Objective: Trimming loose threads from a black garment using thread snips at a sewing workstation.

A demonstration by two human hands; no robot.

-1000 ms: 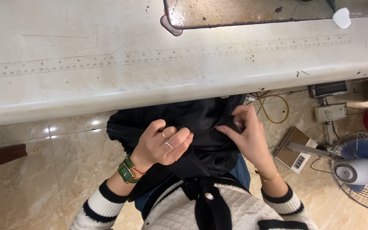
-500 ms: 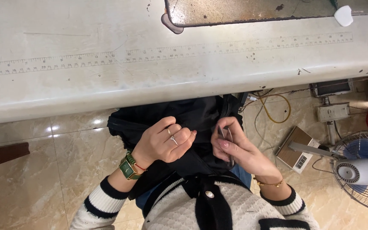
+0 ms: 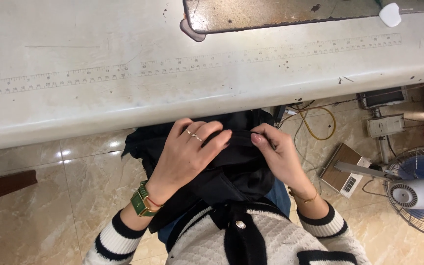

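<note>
A piece of black fabric lies bunched on my lap, below the front edge of a white worktable. My left hand, with rings and a green wristwatch, lies over the fabric and grips its upper fold. My right hand pinches the same fold from the right, fingertips almost meeting the left hand's. A small dark tool seen earlier in the right hand is hidden now.
A printed ruler strip runs along the tabletop, and a metal plate is set into it at the back. On the tiled floor stand a fan, a pedal box and yellow cables.
Both hands have lifted up the fabric toward the table edge and come together at one fold. The right hand shifted from the fabric's right side to the middle.
</note>
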